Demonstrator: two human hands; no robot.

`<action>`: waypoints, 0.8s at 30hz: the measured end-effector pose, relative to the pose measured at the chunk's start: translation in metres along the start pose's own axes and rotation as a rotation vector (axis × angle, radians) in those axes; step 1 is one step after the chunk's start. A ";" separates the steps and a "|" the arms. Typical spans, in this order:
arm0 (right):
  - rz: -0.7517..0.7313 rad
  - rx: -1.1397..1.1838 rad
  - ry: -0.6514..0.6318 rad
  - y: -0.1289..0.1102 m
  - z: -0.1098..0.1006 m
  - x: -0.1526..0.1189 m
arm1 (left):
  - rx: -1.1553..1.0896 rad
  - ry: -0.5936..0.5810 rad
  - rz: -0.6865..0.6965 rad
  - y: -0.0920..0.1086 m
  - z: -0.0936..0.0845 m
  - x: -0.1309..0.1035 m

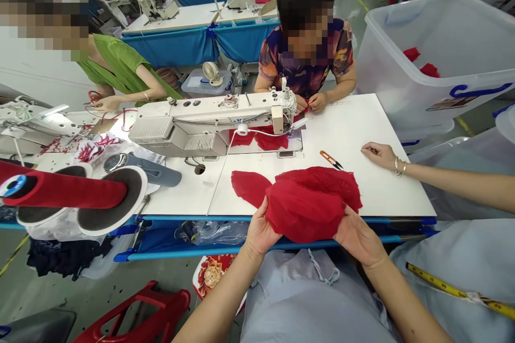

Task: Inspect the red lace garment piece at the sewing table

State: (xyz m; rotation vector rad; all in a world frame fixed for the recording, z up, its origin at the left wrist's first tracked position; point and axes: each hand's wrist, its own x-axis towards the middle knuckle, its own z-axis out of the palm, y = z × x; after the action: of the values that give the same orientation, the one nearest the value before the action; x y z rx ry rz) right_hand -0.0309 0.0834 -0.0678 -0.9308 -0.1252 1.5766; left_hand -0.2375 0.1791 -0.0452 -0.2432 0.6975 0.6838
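Both hands, left hand (260,230) and right hand (359,238), pinch the red cloth (309,201) at the table (362,128) edge; best keep it flat, snips (331,159) close by.

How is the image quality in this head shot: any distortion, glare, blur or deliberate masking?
Head view: wide-angle bending curves the white table edge and the plastic bin; lighting is bright and even with soft shadows; the left hand and right hand gripping the red fabric are sharp; the sewing machine shows no harsh glare; two faces are pixelated.
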 end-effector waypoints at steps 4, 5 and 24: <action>0.013 -0.085 -0.054 0.000 0.003 -0.003 | 0.017 -0.141 -0.066 -0.004 -0.012 0.011; 0.004 -0.092 -0.041 0.001 0.003 -0.003 | 0.026 -0.156 -0.065 -0.005 -0.014 0.013; -0.088 -0.022 0.041 -0.017 0.029 0.009 | 0.083 -0.100 -0.101 -0.039 0.018 0.026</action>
State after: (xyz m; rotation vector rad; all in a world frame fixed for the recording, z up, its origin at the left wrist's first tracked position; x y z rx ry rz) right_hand -0.0347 0.1073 -0.0429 -0.9615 -0.1527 1.4763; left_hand -0.1886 0.1703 -0.0499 -0.1656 0.6126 0.5655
